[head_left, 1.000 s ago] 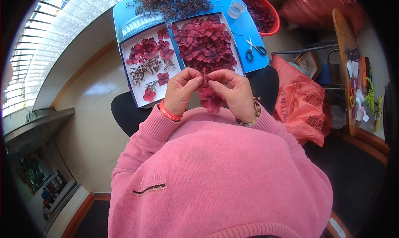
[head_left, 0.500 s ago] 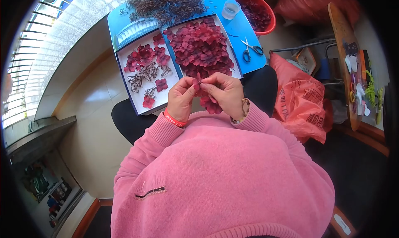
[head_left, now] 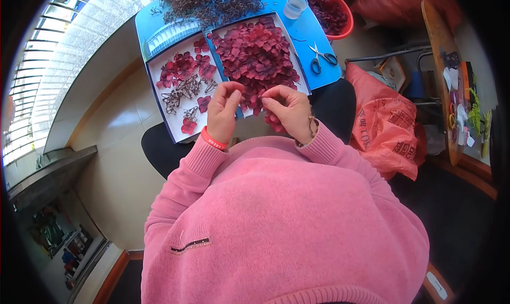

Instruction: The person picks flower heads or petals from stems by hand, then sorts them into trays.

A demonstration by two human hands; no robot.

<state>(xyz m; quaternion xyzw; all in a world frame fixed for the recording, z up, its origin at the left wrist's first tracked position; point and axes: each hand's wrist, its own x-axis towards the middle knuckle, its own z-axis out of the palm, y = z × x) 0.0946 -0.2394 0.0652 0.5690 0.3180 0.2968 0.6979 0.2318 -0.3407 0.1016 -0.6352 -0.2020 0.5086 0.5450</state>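
Observation:
My left hand [head_left: 223, 113] is raised at the near edge of the box, thumb and forefinger close together in a pinch. Whatever they may hold is too small to make out. To its right, my right hand [head_left: 291, 112] pinches a dark red artificial flower [head_left: 273, 122], whose petals hang below the fingers. Beyond both hands, a heap of dark red flower heads [head_left: 257, 54] fills the right half of the white-lined box [head_left: 183, 133]. The left half has loose red flowers [head_left: 183, 65] and brown branching stems [head_left: 183, 91].
The blue table [head_left: 324, 80] bears a tangle of brown stems [head_left: 215, 4], a clear plastic cup [head_left: 295, 6] and scissors [head_left: 322, 58]. Beside it stand a red basin [head_left: 348, 25] of dark red flowers and a red woven sack [head_left: 382, 123]. A folded round wooden tabletop [head_left: 436, 81] leans at right.
My hands have come apart from their shared pinch. The left moved left and slightly up, and the right moved slightly, keeping the flower.

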